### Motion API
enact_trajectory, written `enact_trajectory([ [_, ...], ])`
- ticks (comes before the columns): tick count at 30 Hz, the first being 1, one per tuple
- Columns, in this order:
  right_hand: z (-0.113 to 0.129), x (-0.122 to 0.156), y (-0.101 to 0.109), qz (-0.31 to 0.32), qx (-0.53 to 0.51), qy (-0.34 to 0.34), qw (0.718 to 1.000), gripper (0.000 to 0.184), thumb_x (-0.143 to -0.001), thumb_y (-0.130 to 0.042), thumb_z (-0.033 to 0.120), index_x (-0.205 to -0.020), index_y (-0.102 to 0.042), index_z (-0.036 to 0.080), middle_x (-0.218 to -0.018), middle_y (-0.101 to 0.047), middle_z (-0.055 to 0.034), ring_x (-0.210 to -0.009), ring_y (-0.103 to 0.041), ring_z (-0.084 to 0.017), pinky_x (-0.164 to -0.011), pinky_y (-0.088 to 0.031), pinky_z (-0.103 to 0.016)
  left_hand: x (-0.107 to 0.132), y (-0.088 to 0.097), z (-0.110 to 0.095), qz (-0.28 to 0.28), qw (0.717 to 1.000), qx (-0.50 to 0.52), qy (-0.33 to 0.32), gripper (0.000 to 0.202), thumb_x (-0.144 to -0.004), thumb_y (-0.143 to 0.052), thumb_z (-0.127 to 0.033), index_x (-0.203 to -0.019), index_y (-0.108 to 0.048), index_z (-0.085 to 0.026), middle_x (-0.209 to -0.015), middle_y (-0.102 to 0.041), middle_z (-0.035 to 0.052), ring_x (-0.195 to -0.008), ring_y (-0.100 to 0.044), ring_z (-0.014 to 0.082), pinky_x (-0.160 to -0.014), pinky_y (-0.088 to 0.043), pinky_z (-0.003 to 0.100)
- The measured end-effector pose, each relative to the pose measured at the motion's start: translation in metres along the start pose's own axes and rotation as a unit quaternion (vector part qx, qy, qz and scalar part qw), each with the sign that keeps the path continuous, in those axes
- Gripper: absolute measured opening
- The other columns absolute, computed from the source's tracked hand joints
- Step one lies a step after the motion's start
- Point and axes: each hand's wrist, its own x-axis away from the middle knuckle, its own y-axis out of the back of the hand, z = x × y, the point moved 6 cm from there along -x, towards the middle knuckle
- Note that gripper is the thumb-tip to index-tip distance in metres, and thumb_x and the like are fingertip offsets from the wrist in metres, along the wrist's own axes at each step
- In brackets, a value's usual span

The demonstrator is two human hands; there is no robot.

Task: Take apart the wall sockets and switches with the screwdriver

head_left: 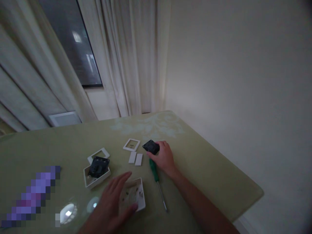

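Observation:
My right hand [162, 157] is closed on a black square switch module [151, 147], pinching its right side above the table. Just below that hand, a screwdriver [154, 171] with a green handle lies with its metal shaft pointing toward me. My left hand [113, 198] is spread at the left side of a white square back box [142, 198]. Its thumb reaches over the near side and its fingertips are by the far rim; whether they press on the box I cannot tell. Small bits lie inside the box.
Left of centre, a second white box [97, 182] carries another black module [98, 167], with a white frame [104, 152] behind it. Another white frame [132, 145] and two white plates [135, 158] lie mid-table. A pixelated purple object [34, 198] is at left. The wall borders the table's right side.

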Motion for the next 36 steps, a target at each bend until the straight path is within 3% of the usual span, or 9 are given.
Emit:
enact_trajectory([
  [2, 0.005, -0.016, -0.015, 0.032, 0.023, 0.019, 0.999, 0.044, -0.083, -0.092, 0.042, -0.116, -0.074, 0.019, -0.121, -0.073, -0.0129, -0.118, -0.067, -0.033, -0.107, -0.055, -0.053, 0.028, -0.019, 0.029, 0.033, 0.996, -0.068, -0.042, 0.112, -0.061, -0.098, -0.052, -0.16, -0.046, -0.062, -0.166, -0.06, -0.0003, -0.149, -0.057, 0.0467, -0.119, -0.053, 0.063],
  [5, 0.011, -0.036, -0.037, 0.073, 0.043, 0.039, 0.996, 0.035, -0.105, -0.073, 0.04, -0.132, -0.069, 0.019, -0.137, -0.069, -0.0111, -0.119, -0.07, -0.028, -0.102, -0.061, -0.051, 0.043, -0.038, 0.066, 0.024, 0.992, -0.113, -0.049, 0.113, -0.069, -0.092, -0.052, -0.166, -0.034, -0.059, -0.169, -0.057, -0.0026, -0.15, -0.057, 0.047, -0.12, -0.056, 0.055],
  [8, 0.012, -0.048, -0.048, 0.1, 0.055, 0.04, 0.993, 0.036, -0.107, -0.071, 0.038, -0.138, -0.067, 0.02, -0.141, -0.068, -0.0115, -0.118, -0.072, -0.028, -0.099, -0.063, -0.049, 0.042, -0.049, 0.076, 0.032, 0.993, -0.107, -0.042, 0.118, -0.07, -0.089, -0.046, -0.169, -0.026, -0.058, -0.172, -0.052, -0.0038, -0.153, -0.053, 0.0467, -0.122, -0.054, 0.053],
  [14, -0.004, -0.019, -0.022, 0.108, 0.056, 0.013, 0.992, 0.033, -0.105, -0.073, 0.04, -0.13, -0.069, 0.018, -0.129, -0.072, -0.0097, -0.109, -0.073, -0.025, -0.094, -0.063, -0.046, 0.031, -0.055, 0.047, 0.074, 0.993, -0.075, -0.06, 0.118, -0.075, -0.082, -0.02, -0.175, -0.024, -0.043, -0.177, -0.042, 0.0104, -0.156, -0.05, 0.0436, -0.125, -0.05, 0.052],
  [16, -0.009, 0.004, -0.013, 0.122, 0.044, 0.005, 0.992, 0.037, -0.09, -0.088, 0.044, -0.115, -0.073, 0.02, -0.104, -0.075, -0.0055, -0.088, -0.07, -0.022, -0.083, -0.061, -0.039, 0.025, -0.056, 0.038, 0.059, 0.995, -0.063, -0.051, 0.118, -0.072, -0.082, -0.017, -0.174, -0.029, -0.042, -0.173, -0.046, 0.0115, -0.152, -0.054, 0.0438, -0.123, -0.052, 0.053],
  [19, -0.016, 0.033, -0.006, 0.142, 0.012, -0.008, 0.99, 0.048, -0.07, -0.101, 0.038, -0.107, -0.075, 0.024, -0.091, -0.073, -0.0018, -0.08, -0.067, -0.021, -0.076, -0.056, -0.035, 0.009, -0.061, 0.024, 0.053, 0.996, -0.061, -0.042, 0.111, -0.072, -0.08, -0.017, -0.172, -0.035, -0.039, -0.168, -0.051, 0.0131, -0.146, -0.06, 0.0427, -0.12, -0.055, 0.054],
  [24, -0.044, 0.029, 0.008, 0.156, -0.058, -0.07, 0.984, 0.026, -0.106, -0.072, 0.038, -0.123, -0.072, 0.019, -0.124, -0.074, -0.0087, -0.105, -0.073, -0.023, -0.093, -0.063, -0.043, -0.029, -0.077, -0.013, 0.088, 0.976, -0.179, -0.083, 0.094, -0.079, -0.076, -0.022, -0.167, -0.043, -0.026, -0.164, -0.056, 0.0189, -0.149, -0.058, 0.0398, -0.122, -0.051, 0.054],
  [31, -0.096, 0.003, 0.035, 0.091, -0.172, -0.206, 0.959, 0.038, -0.106, -0.072, 0.038, -0.138, -0.067, 0.019, -0.139, -0.069, -0.0115, -0.116, -0.072, -0.027, -0.096, -0.064, -0.048, -0.093, -0.117, -0.057, 0.097, 0.938, -0.278, -0.182, 0.084, -0.086, -0.079, -0.037, -0.164, -0.051, -0.029, -0.176, -0.044, 0.0154, -0.163, -0.036, 0.044, -0.133, -0.021, 0.067],
  [36, -0.104, 0.007, 0.033, 0.057, -0.225, -0.241, 0.943, 0.038, -0.106, -0.072, 0.038, -0.138, -0.067, 0.019, -0.139, -0.069, -0.0114, -0.116, -0.072, -0.027, -0.097, -0.064, -0.048, -0.142, -0.123, -0.054, 0.09, 0.925, -0.316, -0.19, 0.077, -0.09, -0.08, -0.049, -0.16, -0.058, -0.028, -0.174, -0.047, 0.0171, -0.163, -0.036, 0.045, -0.132, -0.024, 0.066],
])
